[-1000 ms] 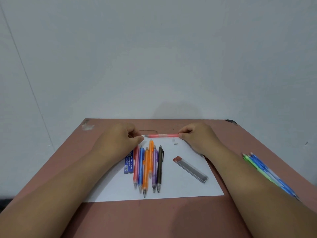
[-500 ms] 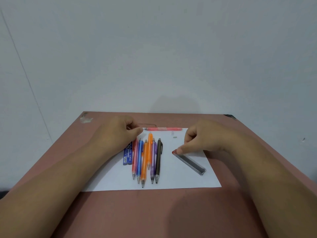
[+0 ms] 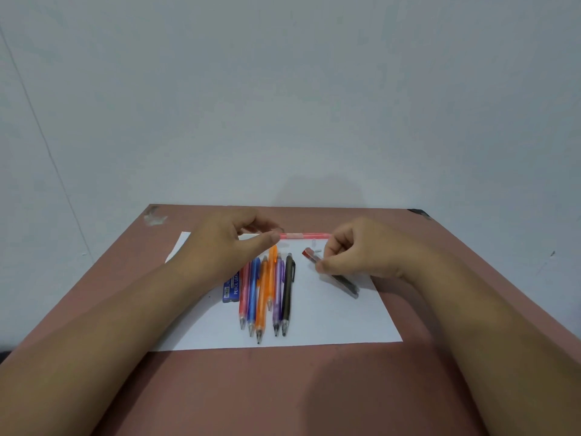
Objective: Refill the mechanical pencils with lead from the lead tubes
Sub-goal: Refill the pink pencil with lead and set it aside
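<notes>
A pink mechanical pencil (image 3: 305, 236) lies crosswise at the far edge of the white paper (image 3: 333, 322). My left hand (image 3: 226, 247) pinches its left end between thumb and fingers. My right hand (image 3: 352, 253) grips a clear lead tube with a red cap (image 3: 344, 282), lifted at the cap end. Several pencils (image 3: 267, 294) in red, blue, orange, purple and black lie side by side on the paper, tips toward me. A blue lead pack (image 3: 232, 286) sits partly under my left wrist.
A small white bit (image 3: 317, 250), perhaps an eraser or cap, lies on the paper near the pink pencil. The reddish-brown table (image 3: 283, 388) meets a white wall at the back. The table's right edge runs close to my right forearm.
My right hand let go of the pink pencil's right end, moved to the lead tube and picked it up. My left hand stayed at the pencil's left end. The camera tilted.
</notes>
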{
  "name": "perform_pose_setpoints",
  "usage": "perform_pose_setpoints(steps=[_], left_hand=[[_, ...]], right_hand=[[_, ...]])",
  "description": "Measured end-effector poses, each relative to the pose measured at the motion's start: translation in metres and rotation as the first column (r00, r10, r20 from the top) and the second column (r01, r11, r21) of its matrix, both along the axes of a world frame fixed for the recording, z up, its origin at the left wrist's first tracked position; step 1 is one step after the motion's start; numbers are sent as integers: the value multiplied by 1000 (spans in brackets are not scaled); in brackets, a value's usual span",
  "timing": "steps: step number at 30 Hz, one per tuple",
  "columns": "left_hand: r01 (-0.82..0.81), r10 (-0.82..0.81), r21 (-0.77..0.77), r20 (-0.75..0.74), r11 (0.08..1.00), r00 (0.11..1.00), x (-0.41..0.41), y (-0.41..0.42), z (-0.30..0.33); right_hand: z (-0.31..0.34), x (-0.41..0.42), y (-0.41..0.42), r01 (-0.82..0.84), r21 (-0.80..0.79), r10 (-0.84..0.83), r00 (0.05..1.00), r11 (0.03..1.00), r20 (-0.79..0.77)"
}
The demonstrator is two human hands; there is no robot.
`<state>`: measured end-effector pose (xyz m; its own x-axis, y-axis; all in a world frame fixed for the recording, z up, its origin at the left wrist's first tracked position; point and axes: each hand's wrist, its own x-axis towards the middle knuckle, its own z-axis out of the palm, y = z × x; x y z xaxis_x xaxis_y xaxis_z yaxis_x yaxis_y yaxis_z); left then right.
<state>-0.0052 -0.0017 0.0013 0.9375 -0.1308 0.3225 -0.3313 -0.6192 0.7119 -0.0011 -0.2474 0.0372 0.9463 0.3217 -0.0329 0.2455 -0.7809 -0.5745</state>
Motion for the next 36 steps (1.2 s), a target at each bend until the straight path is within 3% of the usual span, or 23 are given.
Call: perform_pose_setpoints(steps=[7,18,26,36], left_hand=[[113,-129,-229,-56,967,990,-7,-7,4],[78,-82,-305,-1,949,997,-8,-10,9],[55,-42,-358,42,932,998,-12,-13,12],[26,5,-461,67,887,998,-16,-16,13]], right_hand=[[-12,0,18,-60,336,11,989,940,146],[-15,-3,28,-114,470,20,979,875,201],[-18,-1,30,-124,424,29,975,897,222],[-16,-1,31,-129,246,58,959,961,277]])
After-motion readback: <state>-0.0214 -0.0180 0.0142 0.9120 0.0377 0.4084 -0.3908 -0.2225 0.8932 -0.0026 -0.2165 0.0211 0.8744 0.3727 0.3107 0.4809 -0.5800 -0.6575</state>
